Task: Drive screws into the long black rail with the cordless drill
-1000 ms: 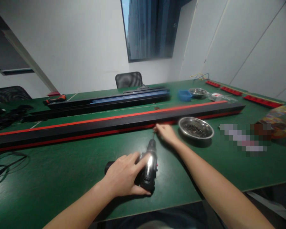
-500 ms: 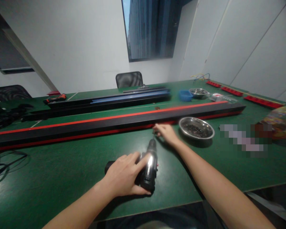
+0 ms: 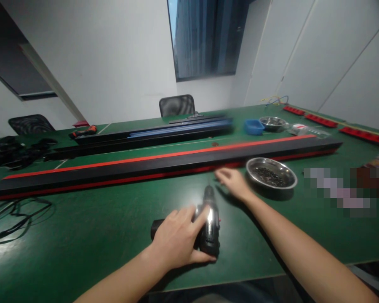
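My left hand (image 3: 178,237) is wrapped over a cordless drill (image 3: 211,225) that lies on its side on the green table, its chuck pointing away from me. A thin bit, blurred, sticks out of the chuck. Just right of the bit's tip is my right hand (image 3: 233,183), fingers curled together; anything between them is hidden. Beside that hand stands a steel bowl (image 3: 289,182) holding many small dark screws (image 3: 267,174). Beyond both hands a long black bar with red strips (image 3: 164,162) lies across the table.
Farther back lie black and blue long profiles (image 3: 180,129), a blue tray (image 3: 253,127) and a second steel bowl (image 3: 273,123). Red strips (image 3: 320,120) line the right edge. Black cables (image 3: 22,214) lie at left, near a second power tool (image 3: 85,131).
My right hand has drawn away from the bit's tip, slightly to the right. My left hand stays on the drill. The whole view has shifted, so things appear farther right.
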### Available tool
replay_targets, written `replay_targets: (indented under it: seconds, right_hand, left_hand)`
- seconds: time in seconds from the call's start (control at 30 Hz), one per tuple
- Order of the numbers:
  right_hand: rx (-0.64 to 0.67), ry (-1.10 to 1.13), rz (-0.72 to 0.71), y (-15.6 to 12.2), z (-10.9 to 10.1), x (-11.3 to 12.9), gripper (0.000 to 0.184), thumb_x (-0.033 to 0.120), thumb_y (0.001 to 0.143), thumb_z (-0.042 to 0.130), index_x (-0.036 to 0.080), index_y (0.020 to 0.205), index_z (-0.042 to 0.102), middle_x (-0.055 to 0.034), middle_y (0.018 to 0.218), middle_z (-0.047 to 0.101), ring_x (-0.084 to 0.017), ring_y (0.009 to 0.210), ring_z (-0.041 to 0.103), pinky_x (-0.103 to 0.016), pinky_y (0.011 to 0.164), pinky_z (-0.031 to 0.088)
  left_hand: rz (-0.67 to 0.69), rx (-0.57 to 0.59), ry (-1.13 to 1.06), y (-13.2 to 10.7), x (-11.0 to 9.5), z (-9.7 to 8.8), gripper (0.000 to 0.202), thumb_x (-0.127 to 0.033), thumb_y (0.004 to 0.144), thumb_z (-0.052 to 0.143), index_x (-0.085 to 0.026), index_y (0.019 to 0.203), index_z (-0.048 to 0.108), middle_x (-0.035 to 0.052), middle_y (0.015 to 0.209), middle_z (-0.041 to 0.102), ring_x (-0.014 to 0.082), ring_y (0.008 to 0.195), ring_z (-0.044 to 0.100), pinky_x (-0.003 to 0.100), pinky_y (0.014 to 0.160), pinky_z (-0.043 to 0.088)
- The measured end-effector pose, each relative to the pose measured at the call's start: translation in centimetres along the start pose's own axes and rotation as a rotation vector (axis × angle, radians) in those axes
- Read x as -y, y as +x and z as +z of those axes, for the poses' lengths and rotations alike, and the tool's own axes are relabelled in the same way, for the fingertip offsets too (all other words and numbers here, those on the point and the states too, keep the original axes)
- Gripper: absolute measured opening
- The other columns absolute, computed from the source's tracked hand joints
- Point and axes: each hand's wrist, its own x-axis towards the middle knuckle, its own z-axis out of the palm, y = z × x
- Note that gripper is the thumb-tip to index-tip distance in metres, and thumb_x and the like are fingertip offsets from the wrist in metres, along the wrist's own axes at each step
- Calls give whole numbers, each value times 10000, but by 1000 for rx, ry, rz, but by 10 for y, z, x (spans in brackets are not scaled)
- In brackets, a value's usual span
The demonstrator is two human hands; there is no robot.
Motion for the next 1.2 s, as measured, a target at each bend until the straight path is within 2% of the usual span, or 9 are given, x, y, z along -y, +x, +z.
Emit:
replay_targets:
  seconds: [0.2, 0.57, 0.73, 0.83, 0.93, 1.03, 1.1, 1.2]
  right_hand:
    - [-16, -113, -117, -6, -1, -1, 249, 372, 914, 604, 186, 910, 769, -95, 997, 776, -236, 892, 701, -332, 831, 513]
    - [8, -232, -224, -7, 0, -3, 225, 338, 920, 589, 192, 905, 760, -78, 929, 754, -213, 812, 680, -325, 760, 502]
    - [42, -357, -335, -8, -10, 18, 209, 319, 934, 579, 216, 947, 760, -75, 972, 747, -215, 822, 685, -333, 798, 519]
    - [-59, -431, -360, -10, -25, 35, 223, 332, 950, 569, 225, 984, 762, -91, 1043, 744, -240, 937, 691, -343, 873, 518]
    - [-238, -596, -267, -9, -48, 40, 265, 377, 954, 561, 210, 968, 767, -116, 1022, 745, -269, 962, 689, -361, 870, 514]
    - [-383, -752, -41, -4, -74, 31, 332, 428, 940, 556, 191, 914, 786, -151, 925, 750, -281, 858, 701, -366, 795, 513]
    - [-410, -786, 135, -1, -89, 22, 389, 471, 933, 544, 183, 906, 805, -178, 863, 748, -295, 800, 709, -379, 759, 511]
    - [-363, -780, 379, 1, -102, 12, 480, 542, 904, 548, 152, 950, 823, -235, 847, 742, -352, 790, 723, -431, 739, 516]
  left_hand:
    - [-49, -5, -6, 1, -10, 3, 1126, -833, 718, 669, -267, 1599, 257, 160, 1309, 577, 344, 1056, 610, 481, 885, 519]
    - [-97, 12, 1, 2, -18, 7, 1156, -845, 700, 662, -282, 1613, 232, 155, 1292, 587, 345, 1029, 602, 498, 880, 519]
    - [-85, 12, 22, 1, -18, 10, 1095, -834, 755, 594, -267, 1617, 227, 177, 1355, 555, 359, 1064, 592, 500, 880, 510]
    - [-82, 5, 38, 1, -18, 10, 1068, -799, 780, 572, -250, 1621, 210, 186, 1381, 539, 368, 1075, 586, 503, 879, 510]
    - [-95, 3, 62, 2, -19, 10, 1049, -753, 780, 586, -242, 1618, 217, 179, 1332, 556, 364, 1048, 587, 502, 875, 510]
    - [-117, -8, 86, 5, -20, 9, 1014, -713, 794, 587, -233, 1614, 233, 164, 1255, 576, 350, 1006, 588, 488, 848, 513]
    - [-132, -18, 101, 7, -21, 9, 1004, -695, 802, 587, -227, 1615, 230, 160, 1239, 574, 345, 992, 587, 479, 830, 514]
    - [-155, -29, 125, 11, -21, 9, 974, -685, 819, 578, -230, 1611, 241, 160, 1249, 562, 339, 988, 584, 470, 818, 510]
